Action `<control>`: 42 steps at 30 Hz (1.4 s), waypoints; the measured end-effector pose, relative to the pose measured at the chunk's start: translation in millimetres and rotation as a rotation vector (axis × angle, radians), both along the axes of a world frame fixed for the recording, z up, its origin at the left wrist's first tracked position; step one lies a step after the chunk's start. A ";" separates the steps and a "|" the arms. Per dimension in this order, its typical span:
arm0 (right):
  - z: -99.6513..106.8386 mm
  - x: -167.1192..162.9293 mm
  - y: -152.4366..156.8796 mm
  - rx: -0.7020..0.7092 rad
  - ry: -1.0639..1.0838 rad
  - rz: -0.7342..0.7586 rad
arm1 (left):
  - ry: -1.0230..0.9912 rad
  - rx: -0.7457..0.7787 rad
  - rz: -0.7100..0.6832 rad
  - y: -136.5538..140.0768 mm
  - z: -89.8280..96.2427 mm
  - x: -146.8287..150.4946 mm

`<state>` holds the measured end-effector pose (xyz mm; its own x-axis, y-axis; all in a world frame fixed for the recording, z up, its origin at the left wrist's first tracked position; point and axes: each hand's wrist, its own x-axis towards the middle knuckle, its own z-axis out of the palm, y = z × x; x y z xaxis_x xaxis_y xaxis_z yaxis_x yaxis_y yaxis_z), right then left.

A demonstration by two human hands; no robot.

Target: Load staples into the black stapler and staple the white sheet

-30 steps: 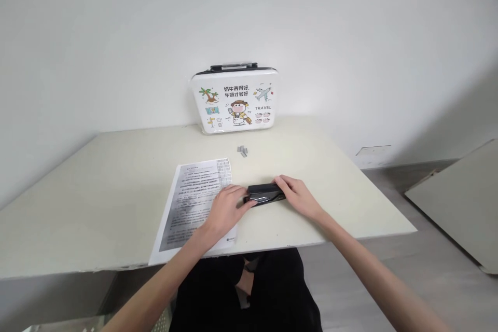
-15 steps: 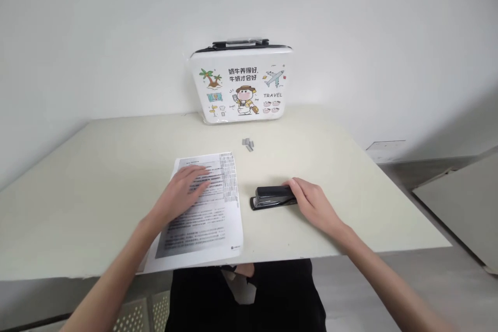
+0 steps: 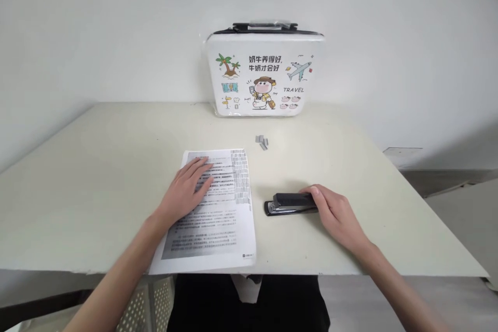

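Observation:
My left hand (image 3: 187,189) lies flat with fingers spread on a stack of printed paper (image 3: 212,238) at the front of the table. To its right, my right hand (image 3: 337,217) is closed around the back end of a black stapler (image 3: 290,203), thumb on top. The stapler lies sideways, its front pointing left toward the paper's right edge, with a gap between them. Several small grey strips of staples (image 3: 262,141) lie loose beyond the paper and the stapler. My right fingers are partly hidden behind the stapler and hand.
A white case (image 3: 268,75) with cartoon prints and a black handle stands at the back of the pale table (image 3: 97,176), near the wall. Below the front edge, a perforated light-coloured container (image 3: 134,311) shows at lower left.
The camera view has shifted, so the case, paper and stapler appear further right. My left hand still rests on the paper, and my right hand still grips the stapler.

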<state>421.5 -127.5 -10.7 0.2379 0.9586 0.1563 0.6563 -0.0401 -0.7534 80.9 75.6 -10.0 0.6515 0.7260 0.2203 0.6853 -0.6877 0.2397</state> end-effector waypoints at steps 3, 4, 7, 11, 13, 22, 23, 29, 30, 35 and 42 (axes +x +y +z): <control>-0.1 -0.6 -0.3 -0.003 -0.029 -0.012 | -0.009 0.005 0.001 -0.8 0.5 0.3; 0.2 -0.7 -0.5 -0.001 -0.038 -0.017 | -0.015 0.010 0.001 -0.8 0.7 0.2; 0.9 -0.9 -1.4 0.021 -0.054 -0.016 | -0.021 0.016 0.000 -1.3 3.1 -1.0; 0.3 -0.7 -2.8 0.065 -0.070 0.028 | -0.025 0.000 -0.038 -9.7 14.2 -2.5; -0.5 -0.5 -3.0 0.091 -0.086 0.050 | -0.045 -0.029 -0.084 -19.2 22.4 0.7; -0.7 5.2 0.4 0.110 -0.021 -0.092 | -0.143 -0.177 -0.375 -67.1 44.5 64.2; -1.0 6.5 1.4 0.101 0.010 -0.108 | -0.145 -0.183 -0.392 -69.0 44.2 71.7; -7.7 11.8 7.9 0.085 0.063 -0.086 | -0.130 -0.198 -0.475 -56.5 44.1 99.4; -9.1 11.9 8.7 0.088 0.042 -0.074 | -0.122 -0.204 -0.463 -52.3 44.5 100.6; -12.2 10.2 9.2 0.119 -0.078 -0.062 | -0.098 -0.232 -0.333 -41.1 45.1 94.7; -2.8 8.1 -1.1 0.104 0.031 0.089 | -0.186 -0.333 -0.265 -59.1 44.3 84.8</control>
<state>429.6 -128.6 -13.5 0.1592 0.9551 0.2498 0.6298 0.0966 -0.7708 165.7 16.4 34.4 0.7958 0.5905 0.1341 0.4203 -0.6982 0.5795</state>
